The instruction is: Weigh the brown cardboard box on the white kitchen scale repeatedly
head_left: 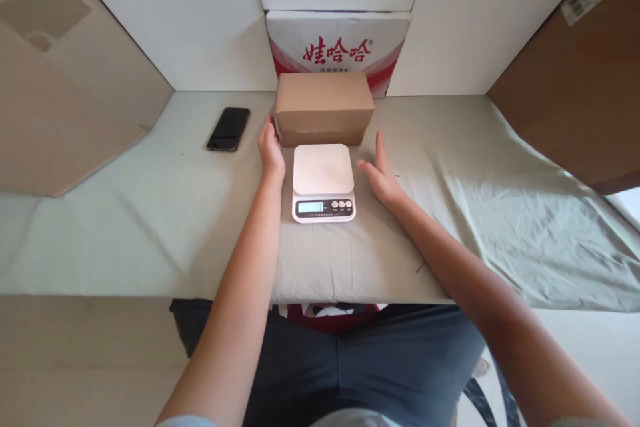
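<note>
A white digital kitchen scale [323, 172] lies in the middle of the cloth-covered table, its display lit and its weighing plate bare. Right behind it stands a closed brown cardboard box [324, 95]. My left hand [271, 150] is at the box's left front corner, fingers stretched upward along its side; some fingertips are hidden, and I cannot tell if they press on it. Off the right side of the scale, my right hand [382, 177] is held apart from both box and scale, thumb and fingers spread with nothing in them.
A dark smartphone [229, 129] lies on the grey-green cloth [125, 240] to the left. White boxes [185, 33] and a red-and-white printed carton [340, 40] form a wall at the back. Large cardboard panels [75, 93] flank both sides. The table's front edge runs above my lap.
</note>
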Tool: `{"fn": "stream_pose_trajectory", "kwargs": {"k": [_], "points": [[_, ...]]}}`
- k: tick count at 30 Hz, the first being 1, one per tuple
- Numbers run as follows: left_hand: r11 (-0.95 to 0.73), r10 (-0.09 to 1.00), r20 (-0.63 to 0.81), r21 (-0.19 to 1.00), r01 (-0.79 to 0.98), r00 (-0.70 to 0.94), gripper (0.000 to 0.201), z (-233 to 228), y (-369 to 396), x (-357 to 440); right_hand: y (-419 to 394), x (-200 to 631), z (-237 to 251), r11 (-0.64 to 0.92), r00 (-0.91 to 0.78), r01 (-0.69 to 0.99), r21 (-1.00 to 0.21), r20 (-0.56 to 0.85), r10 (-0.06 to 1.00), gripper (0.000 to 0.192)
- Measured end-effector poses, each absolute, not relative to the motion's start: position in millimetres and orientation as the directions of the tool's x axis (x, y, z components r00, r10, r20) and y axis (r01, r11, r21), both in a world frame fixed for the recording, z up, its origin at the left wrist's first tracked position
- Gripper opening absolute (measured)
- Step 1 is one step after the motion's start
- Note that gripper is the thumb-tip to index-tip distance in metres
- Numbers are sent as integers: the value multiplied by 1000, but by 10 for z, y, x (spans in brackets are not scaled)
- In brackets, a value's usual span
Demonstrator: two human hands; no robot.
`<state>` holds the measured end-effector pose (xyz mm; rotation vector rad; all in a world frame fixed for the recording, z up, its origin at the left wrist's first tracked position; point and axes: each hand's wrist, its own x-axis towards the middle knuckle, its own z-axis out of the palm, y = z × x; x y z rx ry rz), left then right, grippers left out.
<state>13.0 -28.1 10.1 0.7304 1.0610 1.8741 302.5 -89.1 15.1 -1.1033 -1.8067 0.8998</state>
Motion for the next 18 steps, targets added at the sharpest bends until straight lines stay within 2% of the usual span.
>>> {"fn": "stream_pose_trajectory", "kwargs": {"k": [3, 6, 15, 18], "points": [[-317, 870, 112, 873, -371, -481, 39, 52, -233, 106, -1277, 3113, 220, 518, -489, 443, -732, 286, 824, 107], [-337, 873, 148, 873, -354, -465, 43, 3, -196, 65, -1429, 3074, 296, 611, -574, 482, -629, 300, 762, 108], [-357, 875, 171, 861, -363, -454, 44, 34, -225, 78, -1373, 3016, 307, 604, -606, 532, -593, 232, 761, 113], [-356, 880, 178, 861, -364, -440, 39, 15, -221, 61, -1388, 3012, 324, 610, -621, 548, -572, 210, 755, 112]]}}
